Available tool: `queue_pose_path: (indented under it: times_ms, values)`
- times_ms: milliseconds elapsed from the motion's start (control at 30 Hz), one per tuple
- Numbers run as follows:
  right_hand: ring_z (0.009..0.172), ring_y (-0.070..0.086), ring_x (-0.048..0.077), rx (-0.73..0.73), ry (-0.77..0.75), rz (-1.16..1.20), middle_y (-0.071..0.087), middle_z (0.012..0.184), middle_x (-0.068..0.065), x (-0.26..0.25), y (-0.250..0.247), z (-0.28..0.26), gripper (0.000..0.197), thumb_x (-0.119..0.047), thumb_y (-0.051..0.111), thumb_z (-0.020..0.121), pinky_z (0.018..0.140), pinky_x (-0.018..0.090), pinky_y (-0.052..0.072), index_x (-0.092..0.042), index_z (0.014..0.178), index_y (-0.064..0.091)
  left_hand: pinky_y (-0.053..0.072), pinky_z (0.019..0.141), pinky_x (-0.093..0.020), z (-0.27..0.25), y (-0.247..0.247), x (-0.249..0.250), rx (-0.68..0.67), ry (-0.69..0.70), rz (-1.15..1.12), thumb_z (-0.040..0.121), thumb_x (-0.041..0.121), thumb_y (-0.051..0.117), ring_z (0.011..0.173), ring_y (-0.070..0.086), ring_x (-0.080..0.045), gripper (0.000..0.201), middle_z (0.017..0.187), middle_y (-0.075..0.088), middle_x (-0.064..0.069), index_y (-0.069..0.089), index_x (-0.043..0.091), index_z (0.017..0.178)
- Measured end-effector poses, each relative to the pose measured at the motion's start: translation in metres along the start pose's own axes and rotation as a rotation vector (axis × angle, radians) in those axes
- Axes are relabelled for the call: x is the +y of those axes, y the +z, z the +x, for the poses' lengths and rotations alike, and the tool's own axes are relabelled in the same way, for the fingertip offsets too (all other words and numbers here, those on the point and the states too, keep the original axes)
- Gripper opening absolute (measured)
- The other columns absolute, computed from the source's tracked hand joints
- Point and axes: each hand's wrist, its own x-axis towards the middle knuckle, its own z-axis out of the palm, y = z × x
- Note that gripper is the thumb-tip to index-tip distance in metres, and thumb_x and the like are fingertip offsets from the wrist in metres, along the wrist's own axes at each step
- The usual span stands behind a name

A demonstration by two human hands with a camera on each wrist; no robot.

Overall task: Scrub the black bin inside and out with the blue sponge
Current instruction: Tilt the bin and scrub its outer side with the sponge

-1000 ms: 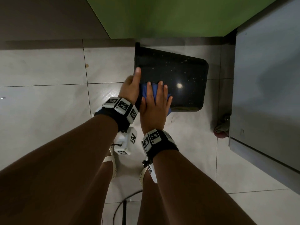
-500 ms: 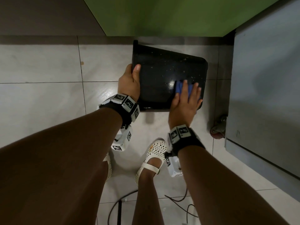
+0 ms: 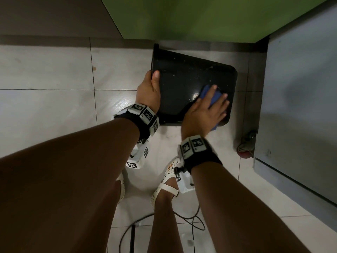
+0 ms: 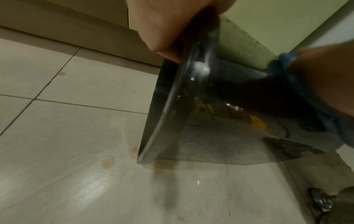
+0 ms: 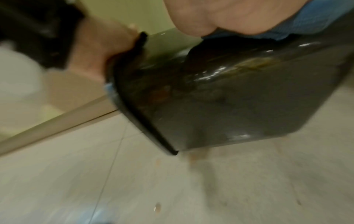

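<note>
A person bends over a black bin [image 3: 184, 88] tipped onto its side on a pale tiled floor [image 3: 45, 106], its open rim turned to their left and its base toward a grey cabinet [image 3: 300, 88] on castors. The bin lies at the foot of a green wall [image 3: 191, 17].

The left hand [image 3: 148, 92] grips the rim, thumb laid over the outer wall and the other fingers hidden behind the edge, steadying the bin with one lower corner of the rim on the tiles. The right hand [image 3: 205, 110] lies flat with fingers spread, pressing the blue sponge [image 3: 215, 96] against the upward-facing outer wall, near the base end. The sponge shows beyond the fingertips and under the heel of the palm.

The job looks to be in its outside stage. The glossy wall carries wet highlights and pale specks, which could be suds or leftover dirt; the pictures do not settle which. From the right wrist, brownish smears show on the side wall below the sponge, so that face probably needs more work. The bottom and the far side cannot be seen, nor can the inside, so whether it has been scrubbed cannot be told. White sandals [image 3: 164, 181] and loose cables [image 3: 187, 220] share the floor.
</note>
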Motion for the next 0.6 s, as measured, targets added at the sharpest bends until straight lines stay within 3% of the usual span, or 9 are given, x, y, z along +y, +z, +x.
queue_pose_path:
  times_ms: [133, 200, 267, 400, 600]
  values:
    - [0.132, 0.033, 0.042, -0.072, -0.384, 0.001, 0.038, 0.143, 0.024, -0.029, 0.009, -0.028, 0.048, -0.03, 0.032, 0.094, 0.107, 0.054, 0.02, -0.013, 0.138, 0.04, 0.047, 0.083, -0.029, 0.0, -0.001, 0.002, -0.002, -0.029, -0.066, 0.099, 0.036, 0.025, 0.096, 0.059, -0.024, 0.04, 0.103, 0.063, -0.008, 0.053, 0.011, 0.113]
    - [0.131, 0.037, 0.041, -0.108, -0.479, 0.008, 0.042, 0.14, 0.023, -0.041, 0.01, -0.025, 0.049, -0.031, 0.029, 0.093, 0.106, 0.055, 0.026, -0.011, 0.136, 0.044, 0.048, 0.084, -0.029, -0.001, -0.001, 0.004, -0.003, -0.026, -0.097, 0.099, 0.035, 0.026, 0.092, 0.059, -0.02, 0.039, 0.098, 0.061, -0.003, 0.053, 0.011, 0.111]
    - [0.133, 0.034, 0.039, -0.126, -0.519, 0.034, 0.04, 0.143, 0.02, -0.047, 0.01, -0.011, 0.049, -0.031, 0.03, 0.093, 0.108, 0.054, 0.024, -0.013, 0.136, 0.044, 0.046, 0.082, -0.028, -0.001, -0.002, 0.003, 0.004, -0.004, -0.071, 0.099, 0.033, 0.026, 0.093, 0.059, -0.022, 0.038, 0.099, 0.062, -0.005, 0.054, 0.009, 0.111]
    - [0.14, 0.02, 0.033, -0.179, -0.476, 0.018, 0.028, 0.151, 0.014, -0.056, 0.005, 0.033, 0.047, -0.03, 0.038, 0.097, 0.113, 0.05, 0.013, -0.021, 0.143, 0.032, 0.046, 0.08, -0.031, 0.002, -0.003, -0.001, 0.006, 0.009, 0.016, 0.099, 0.036, 0.026, 0.093, 0.059, -0.029, 0.041, 0.104, 0.064, -0.015, 0.053, 0.007, 0.111]
    - [0.142, 0.015, 0.031, -0.149, -0.221, -0.094, 0.021, 0.153, 0.014, -0.031, -0.013, 0.093, 0.048, -0.035, 0.027, 0.099, 0.115, 0.048, 0.011, -0.026, 0.146, 0.019, 0.042, 0.074, -0.032, 0.0, -0.003, 0.0, 0.006, 0.014, 0.054, 0.099, 0.036, 0.023, 0.08, 0.051, -0.022, 0.042, 0.089, 0.057, -0.009, 0.051, 0.004, 0.104]
